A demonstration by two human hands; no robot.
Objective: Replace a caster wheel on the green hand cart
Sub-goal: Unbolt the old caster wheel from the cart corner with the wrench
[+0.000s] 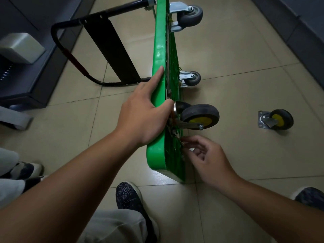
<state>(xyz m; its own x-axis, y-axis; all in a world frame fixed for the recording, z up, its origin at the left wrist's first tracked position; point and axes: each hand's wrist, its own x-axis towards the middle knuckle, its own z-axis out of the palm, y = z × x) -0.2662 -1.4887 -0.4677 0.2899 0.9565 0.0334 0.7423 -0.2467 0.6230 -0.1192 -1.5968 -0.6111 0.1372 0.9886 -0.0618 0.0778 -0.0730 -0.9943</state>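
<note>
The green hand cart (160, 50) stands on its side on the tiled floor, underside facing right. My left hand (145, 113) grips its upper edge, index finger stretched along the rim, thumb hooked over beside a caster. A black caster wheel with a yellow hub (199, 116) sits on the underside by that thumb. My right hand (206, 155) is just below it at the underside, fingertips pinching something small and metallic against the deck; what it is I cannot tell. A loose caster with a yellow hub (276, 121) lies on the floor to the right.
Two grey casters (190, 14) (192, 78) are mounted further up the cart. The black folded handle (98, 55) lies to the left. Dark cabinets (22, 81) line the left wall and another the right. My shoes (129, 199) are near the cart's lower end; someone's shoe (26, 170) is at left.
</note>
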